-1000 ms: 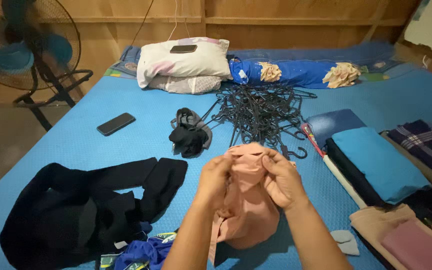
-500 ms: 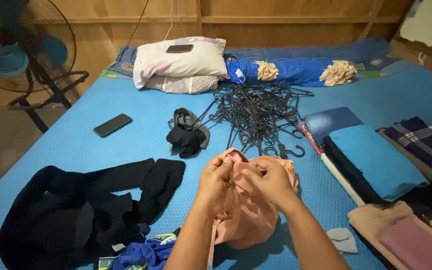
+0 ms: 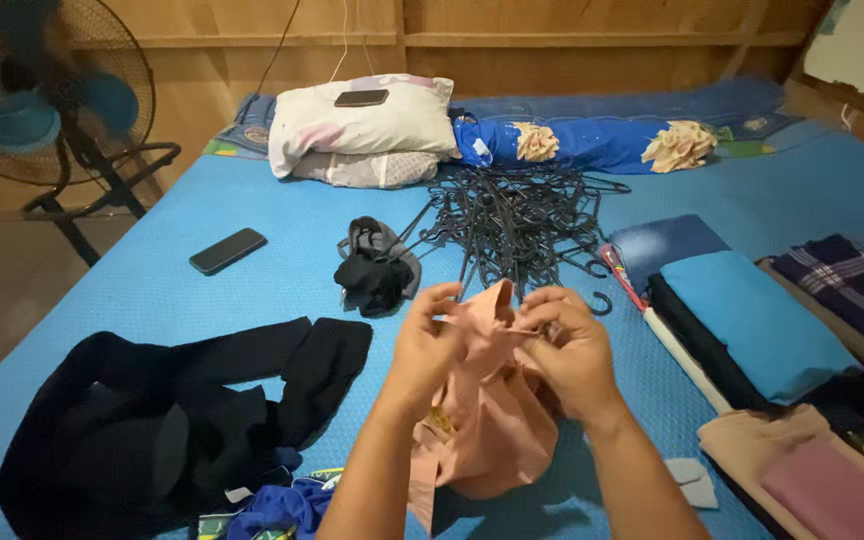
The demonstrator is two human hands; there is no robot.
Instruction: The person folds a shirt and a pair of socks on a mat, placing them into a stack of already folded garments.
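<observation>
Both my hands hold a bunched peach-pink garment (image 3: 492, 420) up over a blue mattress (image 3: 252, 200). My left hand (image 3: 424, 345) pinches its top edge on the left. My right hand (image 3: 572, 350) grips the same edge on the right, fingers curled into the cloth. The rest of the garment hangs down between my forearms. Just beyond my hands lies a tangled heap of dark hangers (image 3: 517, 225).
A black garment (image 3: 172, 410) sprawls at the left, a dark bundle (image 3: 377, 265) and a phone (image 3: 228, 250) beyond it. Folded clothes (image 3: 752, 320) are stacked at the right. Pillows (image 3: 362, 125) and a bolster (image 3: 582, 140) lie at the far end. A fan (image 3: 42, 100) stands left.
My hands have drawn slightly apart along the garment's top edge, and a peak of cloth now stands up between them. Everything else lies as before.
</observation>
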